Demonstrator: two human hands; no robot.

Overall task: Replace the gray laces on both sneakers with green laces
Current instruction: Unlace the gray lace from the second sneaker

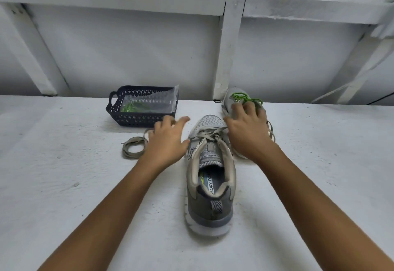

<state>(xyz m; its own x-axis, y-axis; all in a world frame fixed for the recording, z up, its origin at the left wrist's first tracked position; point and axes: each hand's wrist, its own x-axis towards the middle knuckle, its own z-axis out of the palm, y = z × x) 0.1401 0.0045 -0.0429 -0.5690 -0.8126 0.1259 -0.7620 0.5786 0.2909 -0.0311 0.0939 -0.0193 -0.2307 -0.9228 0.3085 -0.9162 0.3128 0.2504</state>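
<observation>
Only sneaker insole (210, 182) w/ "MORY FO"

Right hand (247, 132) hides most of far sneaker (229, 100).
</observation>
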